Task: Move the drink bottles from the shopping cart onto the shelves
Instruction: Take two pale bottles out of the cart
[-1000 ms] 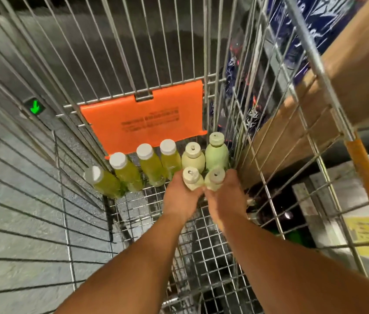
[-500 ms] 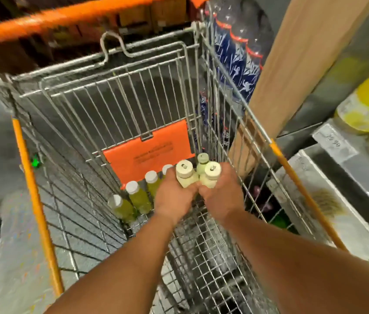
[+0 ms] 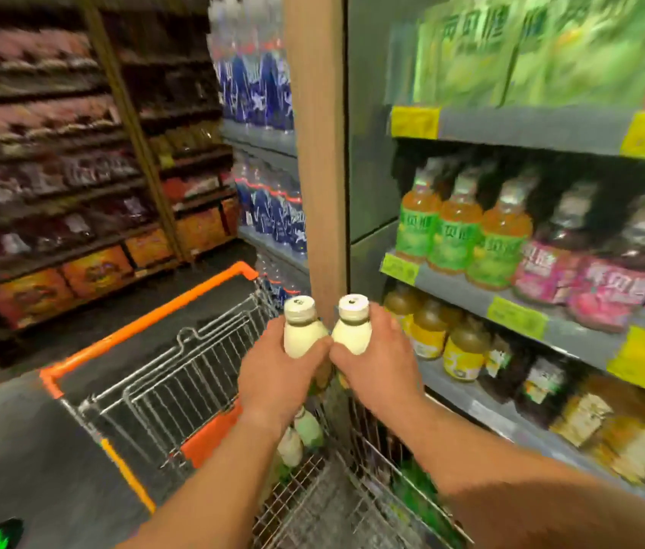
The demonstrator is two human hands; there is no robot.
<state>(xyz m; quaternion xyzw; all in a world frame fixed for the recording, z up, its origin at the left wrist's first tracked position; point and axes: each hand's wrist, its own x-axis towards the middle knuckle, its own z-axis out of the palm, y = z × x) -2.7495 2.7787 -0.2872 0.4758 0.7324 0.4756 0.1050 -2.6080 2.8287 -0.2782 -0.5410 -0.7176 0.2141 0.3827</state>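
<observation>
My left hand (image 3: 277, 374) grips a pale cream drink bottle (image 3: 301, 330) with a white cap, held upright above the shopping cart (image 3: 178, 374). My right hand (image 3: 376, 362) grips a second cream bottle (image 3: 352, 326) right beside it, the two bottles almost touching. Both are raised in front of a wooden shelf post (image 3: 316, 152). Down in the cart, under my left wrist, two pale green and cream bottles (image 3: 301, 437) show; the others are hidden by my arms.
Shelves (image 3: 530, 132) on the right hold orange, green-labelled and pink-labelled bottles (image 3: 503, 235), with yellow-labelled bottles (image 3: 459, 350) one level lower. Blue-labelled water bottles (image 3: 257, 85) stand behind the post. Dark snack shelving (image 3: 55, 172) lines the far left. The cart's orange rim (image 3: 146, 322) lies ahead.
Both hands have lifted the two cream bottles up out of the cart to shelf height. The view has swung up from the cart floor to the shelves.
</observation>
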